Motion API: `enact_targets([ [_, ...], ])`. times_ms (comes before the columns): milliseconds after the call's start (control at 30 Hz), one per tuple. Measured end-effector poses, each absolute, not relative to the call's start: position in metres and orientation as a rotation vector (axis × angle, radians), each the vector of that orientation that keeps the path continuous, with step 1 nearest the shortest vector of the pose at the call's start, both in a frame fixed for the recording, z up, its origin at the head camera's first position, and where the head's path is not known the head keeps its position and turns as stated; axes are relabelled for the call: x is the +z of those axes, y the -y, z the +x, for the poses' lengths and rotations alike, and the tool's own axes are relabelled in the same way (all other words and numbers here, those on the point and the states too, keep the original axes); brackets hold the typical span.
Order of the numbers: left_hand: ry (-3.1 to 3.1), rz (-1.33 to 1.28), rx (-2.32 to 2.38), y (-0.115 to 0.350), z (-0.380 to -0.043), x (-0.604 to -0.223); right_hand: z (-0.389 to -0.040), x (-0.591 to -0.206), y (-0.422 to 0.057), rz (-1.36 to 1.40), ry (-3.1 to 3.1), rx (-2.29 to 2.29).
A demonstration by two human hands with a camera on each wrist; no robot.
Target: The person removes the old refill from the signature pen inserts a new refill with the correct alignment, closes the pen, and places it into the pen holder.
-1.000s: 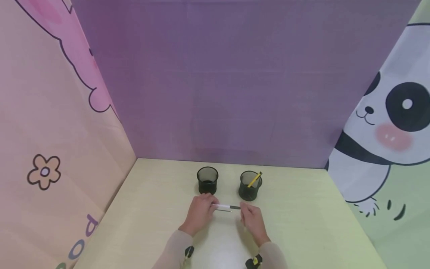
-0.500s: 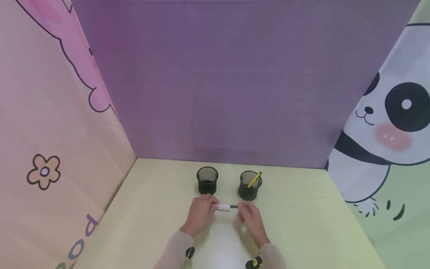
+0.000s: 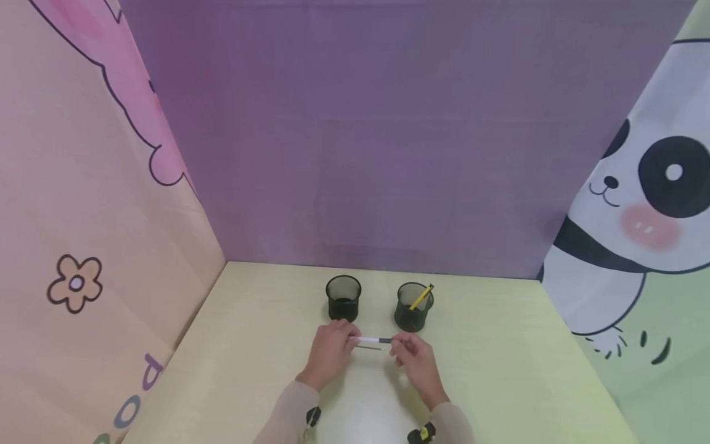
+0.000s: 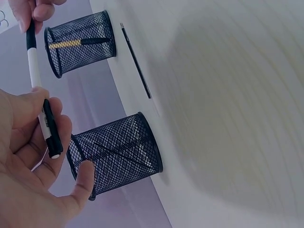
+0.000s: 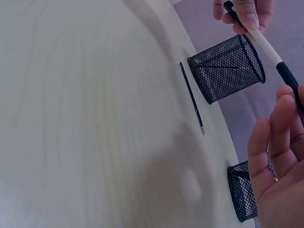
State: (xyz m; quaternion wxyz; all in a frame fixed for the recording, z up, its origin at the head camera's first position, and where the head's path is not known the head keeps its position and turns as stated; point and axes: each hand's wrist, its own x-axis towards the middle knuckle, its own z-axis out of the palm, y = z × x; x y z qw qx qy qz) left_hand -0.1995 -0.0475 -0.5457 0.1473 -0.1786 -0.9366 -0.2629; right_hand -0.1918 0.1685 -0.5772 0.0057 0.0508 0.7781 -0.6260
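Note:
My left hand [image 3: 330, 350] grips a white-barrelled pen [image 3: 368, 340] near its black clip end, which shows in the left wrist view. The pen lies level between both hands, over the table. My right hand [image 3: 416, 364] pinches the black grip section at the pen's other end, and its fingers hide the tip. In the right wrist view, the other fingers [image 5: 258, 152] of that hand are spread away from the pen. A thin black pen refill [image 4: 136, 61] with a clear-metallic tip lies on the tabletop below the pen.
Two black mesh pen cups stand behind the hands. The left cup [image 3: 343, 311] has a thin dark stick inside, seen through its mesh. In the right cup [image 3: 409, 320] leans a yellow and black pen [image 3: 420, 297]. Printed cloth walls border the pale table [image 3: 266, 308].
My right hand has shifted slightly left along the pen, and its fingers have changed position on the black end. The left hand, refill and cups hold their places.

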Motion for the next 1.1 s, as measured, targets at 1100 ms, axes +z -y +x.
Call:
enact_targets([
  [1100,2.691,-0.552,-0.689,0.0457,-0.2013,-0.5469,-0.1899,-0.5720,-0.1664,0.232,-2.411,-2.022],
])
